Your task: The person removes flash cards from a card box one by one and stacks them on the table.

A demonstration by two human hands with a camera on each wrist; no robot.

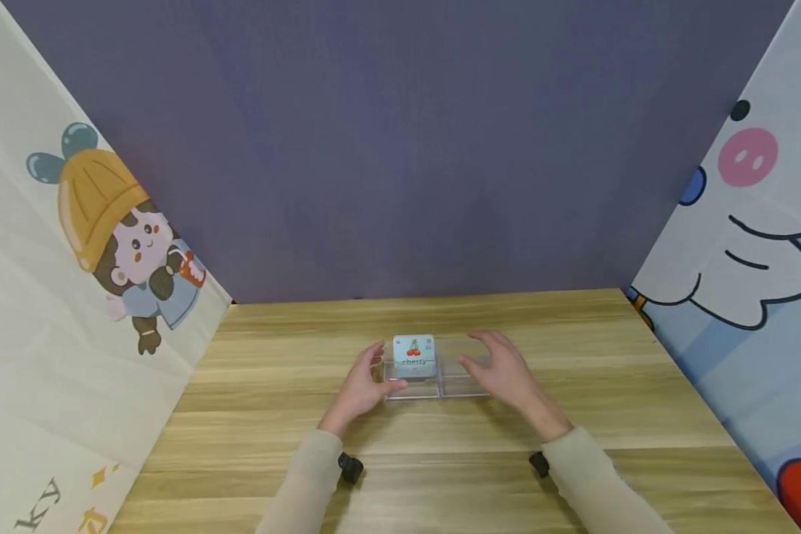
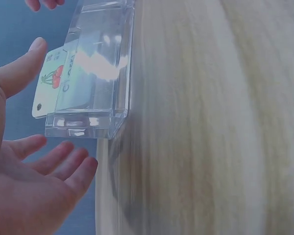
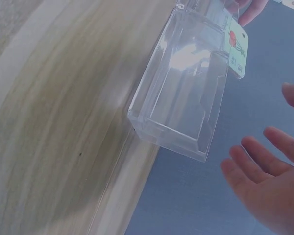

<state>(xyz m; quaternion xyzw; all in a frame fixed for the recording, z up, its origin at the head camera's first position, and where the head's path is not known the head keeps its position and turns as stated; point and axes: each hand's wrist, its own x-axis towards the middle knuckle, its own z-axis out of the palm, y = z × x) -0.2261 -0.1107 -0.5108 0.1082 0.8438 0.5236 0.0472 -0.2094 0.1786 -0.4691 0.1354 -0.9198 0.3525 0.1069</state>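
A clear plastic box with two side-by-side compartments stands on the wooden table. In its left compartment leans a white card with a picture of cherries and the word "cherry"; its top edge sticks out above the box. My left hand is beside the box's left end, thumb and fingers spread apart; in the left wrist view a small gap shows between the fingertips and the end wall. At the right end, my right hand is spread with nothing in it. The right compartment holds no card.
The wooden table runs back to a dark grey-blue panel. Cartoon-printed sheets hang at the left and right. A small black device sits at the left wrist, another at the right.
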